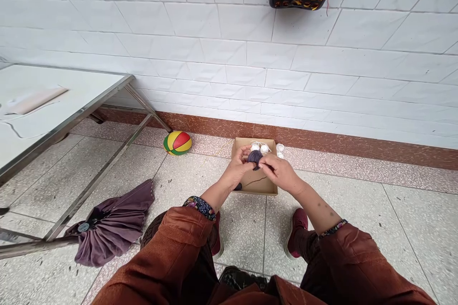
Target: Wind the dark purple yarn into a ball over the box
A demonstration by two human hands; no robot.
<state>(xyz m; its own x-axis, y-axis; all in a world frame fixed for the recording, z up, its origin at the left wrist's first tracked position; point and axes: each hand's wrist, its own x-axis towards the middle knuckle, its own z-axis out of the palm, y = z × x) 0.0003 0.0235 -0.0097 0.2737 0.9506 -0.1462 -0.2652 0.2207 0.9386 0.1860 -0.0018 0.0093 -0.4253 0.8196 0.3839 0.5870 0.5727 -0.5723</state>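
Over a shallow cardboard box (261,189) on the floor, I hold a small ball of dark purple yarn (255,156). My left hand (238,169) grips the ball from the left, thumb below and fingers above. At the ball's right edge my right hand (281,171) is closed with fingertips pinched on the dark yarn; the strand itself is mostly hidden. Several white yarn balls (264,148) lie at the back of the box. A dark strand (255,181) runs across the box bottom, and a small black object (238,187) sits at its front left corner.
White yarn balls (280,148) also lie right of the box. Leftward are a striped ball (178,143), a folded purple umbrella (114,226) and a metal-framed table (82,86). A black basket (298,0) hangs on the tiled wall. My shoes (298,231) flank the box's front.
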